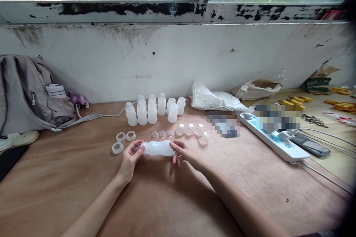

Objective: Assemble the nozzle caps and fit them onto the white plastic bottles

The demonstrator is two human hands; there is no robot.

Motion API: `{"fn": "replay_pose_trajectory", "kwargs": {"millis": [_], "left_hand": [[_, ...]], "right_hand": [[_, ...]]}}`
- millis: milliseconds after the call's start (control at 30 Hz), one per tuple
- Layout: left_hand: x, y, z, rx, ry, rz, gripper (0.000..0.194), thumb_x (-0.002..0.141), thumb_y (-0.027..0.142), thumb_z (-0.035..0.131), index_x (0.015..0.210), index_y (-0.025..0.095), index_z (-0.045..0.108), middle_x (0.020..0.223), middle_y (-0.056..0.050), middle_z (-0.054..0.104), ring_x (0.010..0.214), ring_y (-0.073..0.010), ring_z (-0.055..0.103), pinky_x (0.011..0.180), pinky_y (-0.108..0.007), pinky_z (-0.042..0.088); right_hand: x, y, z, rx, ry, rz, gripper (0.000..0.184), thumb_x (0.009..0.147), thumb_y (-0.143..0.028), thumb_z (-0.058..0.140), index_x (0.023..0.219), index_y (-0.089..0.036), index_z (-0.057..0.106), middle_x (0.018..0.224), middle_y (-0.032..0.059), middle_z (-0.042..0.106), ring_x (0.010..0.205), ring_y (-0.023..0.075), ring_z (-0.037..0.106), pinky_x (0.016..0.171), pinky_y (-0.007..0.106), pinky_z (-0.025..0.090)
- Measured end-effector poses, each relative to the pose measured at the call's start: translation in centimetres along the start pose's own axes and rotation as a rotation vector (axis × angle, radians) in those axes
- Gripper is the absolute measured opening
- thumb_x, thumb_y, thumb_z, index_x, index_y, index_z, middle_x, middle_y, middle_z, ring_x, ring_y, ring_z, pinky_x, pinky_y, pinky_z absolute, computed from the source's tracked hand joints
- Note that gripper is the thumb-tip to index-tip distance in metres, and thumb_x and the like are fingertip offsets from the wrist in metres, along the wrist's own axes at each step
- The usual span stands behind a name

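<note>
A frosted white baby bottle (158, 148) lies sideways between my two hands, just above the table. My left hand (131, 157) grips its clear-capped left end. At the bottle's right end, the base, my right hand (182, 152) holds on with thumb and fingers. Beyond them stand several capped bottles (142, 113) and a few open bottle bodies (172, 113). White screw rings (118, 147) lie to the left of the held bottle. Three clear nipples (162, 133) sit just behind it, and several clear round caps (203, 140) are behind and to the right.
On the wooden table (61, 189), a grey backpack (25, 92) stands at the left. A white plastic bag (208, 98) rests by the wall. At the right are a power strip (278, 142) with cables, a phone (311, 145) and yellow pieces (292, 102).
</note>
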State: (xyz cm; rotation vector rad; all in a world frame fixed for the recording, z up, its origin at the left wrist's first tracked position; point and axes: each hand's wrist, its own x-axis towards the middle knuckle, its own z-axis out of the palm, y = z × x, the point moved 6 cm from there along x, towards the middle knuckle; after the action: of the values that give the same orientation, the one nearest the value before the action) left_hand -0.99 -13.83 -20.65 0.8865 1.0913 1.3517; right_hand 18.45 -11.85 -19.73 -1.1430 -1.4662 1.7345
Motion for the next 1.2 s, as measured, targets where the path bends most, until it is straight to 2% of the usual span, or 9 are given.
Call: {"fn": "replay_pose_trajectory", "kwargs": {"millis": [200, 400, 567, 633, 800, 900, 1033, 1100, 1200], "left_hand": [[-0.1, 0.2, 0.1, 0.01, 0.009, -0.009, 0.038, 0.063, 0.031, 0.07, 0.097, 0.018, 0.059, 0.095, -0.004, 0.06, 0.083, -0.0149, 0.057, 0.072, -0.022, 0.046], [-0.2, 0.2, 0.7, 0.025, -0.053, -0.095, 0.039, 0.064, 0.036, 0.069, 0.097, 0.016, 0.06, 0.094, -0.006, 0.062, 0.086, -0.0175, 0.058, 0.075, -0.026, 0.047], [-0.4, 0.2, 1.0, 0.1, -0.11, -0.065, 0.039, 0.066, 0.036, 0.068, 0.097, 0.014, 0.061, 0.095, -0.008, 0.063, 0.087, -0.0194, 0.058, 0.078, -0.029, 0.047], [-0.4, 0.2, 0.9, 0.111, -0.099, -0.046, 0.039, 0.066, 0.035, 0.068, 0.098, 0.014, 0.061, 0.094, -0.008, 0.063, 0.087, -0.0199, 0.058, 0.078, -0.029, 0.047], [-0.3, 0.2, 0.7, 0.106, -0.063, -0.055, 0.043, 0.064, 0.036, 0.069, 0.101, 0.015, 0.061, 0.092, -0.007, 0.065, 0.087, -0.0203, 0.059, 0.077, -0.028, 0.046], [-0.4, 0.3, 1.0, 0.146, -0.103, -0.033, 0.043, 0.062, 0.035, 0.071, 0.099, 0.015, 0.062, 0.091, -0.007, 0.065, 0.084, -0.0206, 0.059, 0.074, -0.028, 0.046], [-0.8, 0.7, 1.4, 0.225, -0.139, 0.076, 0.039, 0.059, 0.03, 0.073, 0.095, 0.018, 0.064, 0.091, -0.005, 0.064, 0.081, -0.0185, 0.059, 0.071, -0.024, 0.046], [-0.9, 0.6, 1.3, 0.236, -0.137, 0.086, 0.037, 0.062, 0.03, 0.071, 0.096, 0.018, 0.063, 0.092, -0.005, 0.064, 0.081, -0.0176, 0.059, 0.071, -0.023, 0.045], [-0.7, 0.1, 1.0, 0.227, -0.128, 0.044, 0.036, 0.068, 0.031, 0.067, 0.101, 0.018, 0.06, 0.093, -0.005, 0.063, 0.083, -0.0175, 0.058, 0.073, -0.024, 0.045]], "right_hand": [[-0.2, -1.0, 0.5, 0.003, -0.023, -0.151, 0.054, 0.066, -0.032, 0.068, 0.114, -0.023, 0.046, 0.105, 0.0067, 0.052, 0.078, 0.0147, 0.058, 0.052, 0.023, 0.052], [0.1, -1.0, 0.3, -0.023, 0.025, -0.156, 0.046, 0.066, -0.035, 0.068, 0.105, -0.018, 0.052, 0.091, 0.0041, 0.056, 0.066, 0.0112, 0.057, 0.049, 0.021, 0.049], [0.4, 0.2, 0.0, -0.138, 0.077, -0.024, 0.039, 0.075, -0.051, 0.053, 0.079, -0.012, 0.053, 0.054, -0.0033, 0.049, 0.038, 0.0063, 0.047, 0.031, 0.016, 0.033], [0.3, 0.3, 0.1, -0.16, 0.077, -0.017, 0.041, 0.076, -0.052, 0.049, 0.085, -0.012, 0.053, 0.056, -0.0024, 0.05, 0.039, 0.0069, 0.048, 0.03, 0.016, 0.032], [-0.5, -1.1, 1.0, -0.203, 0.042, -0.22, 0.055, 0.065, -0.041, 0.067, 0.112, -0.023, 0.047, 0.086, 0.0021, 0.058, 0.067, 0.0128, 0.058, 0.042, 0.018, 0.045], [-0.3, -0.5, 0.9, -0.227, 0.075, -0.132, 0.04, 0.07, -0.047, 0.059, 0.095, -0.016, 0.055, 0.064, -0.001, 0.057, 0.044, 0.0084, 0.052, 0.033, 0.016, 0.036], [-0.2, 0.7, 0.9, -0.148, 0.048, 0.071, 0.047, 0.08, -0.055, 0.035, 0.08, -0.012, 0.055, 0.045, -0.003, 0.049, 0.028, 0.0069, 0.042, 0.025, 0.017, 0.021], [-0.4, 0.3, 1.0, -0.144, 0.044, 0.044, 0.044, 0.078, -0.054, 0.04, 0.088, -0.013, 0.054, 0.052, -0.002, 0.053, 0.034, 0.0078, 0.046, 0.027, 0.016, 0.026], [-0.8, -1.2, 1.1, -0.235, 0.093, -0.161, 0.046, 0.067, -0.046, 0.062, 0.104, -0.02, 0.049, 0.072, -0.0013, 0.058, 0.049, 0.0088, 0.053, 0.036, 0.017, 0.038]]}}
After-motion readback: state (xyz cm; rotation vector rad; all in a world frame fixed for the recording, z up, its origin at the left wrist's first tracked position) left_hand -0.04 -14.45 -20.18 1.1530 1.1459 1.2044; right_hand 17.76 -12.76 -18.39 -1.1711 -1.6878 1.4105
